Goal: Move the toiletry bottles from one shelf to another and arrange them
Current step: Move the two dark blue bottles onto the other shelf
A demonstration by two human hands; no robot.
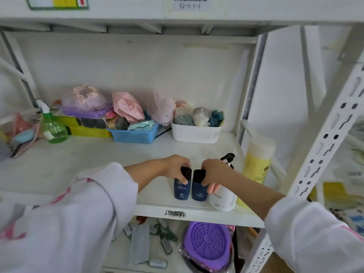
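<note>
Two dark blue bottles upright side by side near front edge of white shelf (98, 164), right of centre, a narrow gap between them. Left hand (177, 164) curled over black cap of left blue bottle (182, 187), fingers wrapped round the top. Right hand (213, 172) gripping black cap of right blue bottle (199, 189), fingertips reaching down its right side. White pump bottle (223, 200) just beside right blue bottle, at the shelf's front lip, black pump head showing behind right hand. Yellow bottle (257, 160) with pale cap further right, close against right upright of rack (323, 138). Wide bare stretch of shelf left of the blue bottles and behind them, up to back row. Back row: green spray bottle (53, 127) far left, blue basket (134, 134) mid, white bin (195, 133) of fabric items right of it. Purple round tray (206, 241) on lower shelf beneath front edge
</note>
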